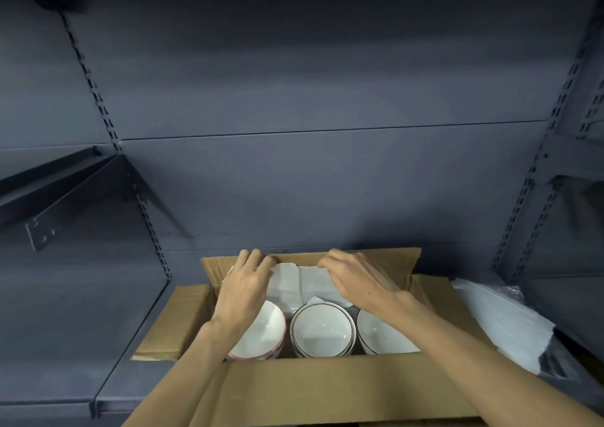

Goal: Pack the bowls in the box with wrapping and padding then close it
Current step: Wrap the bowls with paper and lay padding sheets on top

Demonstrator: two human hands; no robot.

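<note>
An open cardboard box (327,390) stands on the shelf with its flaps spread out. Three stacks of white bowls sit side by side in its near half: a pink-rimmed stack (264,332) at left, a dark-rimmed stack (322,328) in the middle, another (382,335) at right. White foam padding (295,284) lies over the far half of the box. My left hand (246,283) rests on the padding's left end. My right hand (353,276) pinches its top edge near the far wall. Both forearms cross over the bowls.
A pile of white foam sheets in clear plastic (503,322) lies right of the box. The dark shelf board (81,345) extends left. Slotted uprights (153,240) and a bracket (65,198) flank the grey back panel.
</note>
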